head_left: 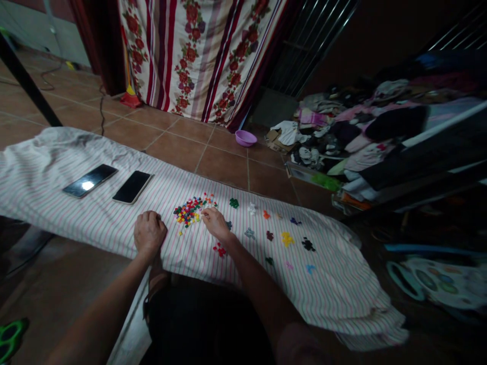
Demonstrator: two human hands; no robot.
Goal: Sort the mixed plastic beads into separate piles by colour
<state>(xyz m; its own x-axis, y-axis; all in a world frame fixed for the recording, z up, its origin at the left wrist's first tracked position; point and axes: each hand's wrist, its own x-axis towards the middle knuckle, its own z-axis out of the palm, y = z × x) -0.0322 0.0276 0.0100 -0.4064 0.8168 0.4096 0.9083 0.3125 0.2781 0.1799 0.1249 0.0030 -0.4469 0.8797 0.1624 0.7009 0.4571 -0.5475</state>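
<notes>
A pile of small mixed-colour pieces (188,211) lies on the striped cloth (171,253). My right hand (215,222) is at the pile's right edge, fingers pinched together; what they hold, if anything, is too small to name. My left hand (149,230) rests closed on the cloth, left of the pile, its fingers curled under. Right of the pile are small single-colour groups, among them green (234,203), white (251,208), orange (266,214), yellow (287,239), black (308,244), light blue (311,268) and red (219,249).
Two phones, one (90,181) beside the other (133,187), lie on the cloth at the left. Beyond it, a purple basin (245,138) stands on the tiled floor near a floral curtain (205,56). Heaped clothes (357,121) fill the right back.
</notes>
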